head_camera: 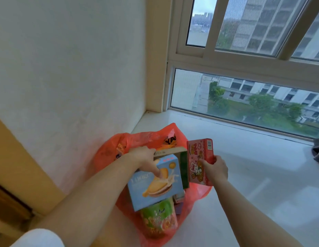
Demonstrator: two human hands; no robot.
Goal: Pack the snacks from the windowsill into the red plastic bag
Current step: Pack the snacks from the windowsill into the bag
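Windowsill [244, 166]: pale, glossy, runs under the window [244, 97]; right edge cut by the frame, where a dark grey object [318, 152] is only partly visible and cannot be identified. Red plastic bag [109, 150] lies open on the sill against the left wall; its far side and base are hidden behind its contents and the forearms, and the printing on it is too blurred to read. In the bag's mouth: blue biscuit box [155, 191], tilted, lettering only partly legible; below it a green snack packet [158, 220], lower part veiled by the red film; behind the blue box a green-edged box [183, 168], mostly hidden, with a brown flap showing at its top. Small items beside the blue box's right corner cannot be made out. Left hand [142, 157] is inside the bag mouth, fingers [157, 172] pressed on the blue box's face, thumb side hidden; hold not determinable. Right hand [214, 169] grips a red rabbit-print box [199, 163] upright at the bag's right rim, touching the green-edged box; fingers wrapped round its lower right edge.
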